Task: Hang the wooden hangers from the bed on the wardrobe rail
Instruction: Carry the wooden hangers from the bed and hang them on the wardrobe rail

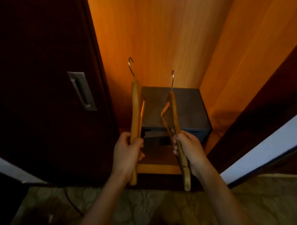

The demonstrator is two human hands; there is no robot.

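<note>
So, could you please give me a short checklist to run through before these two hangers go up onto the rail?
1. Left hand gripping the left hanger: ok.
2. Right hand gripping the right hanger: ok.
3. Both hooks pointing up, left hook and right hook: ok.
4. Hangers apart, not tangled: ok.
5. Wardrobe rail located: cannot tell, it is out of view.
6. Opening free beside the sliding door, above the dark box: ok.
</note>
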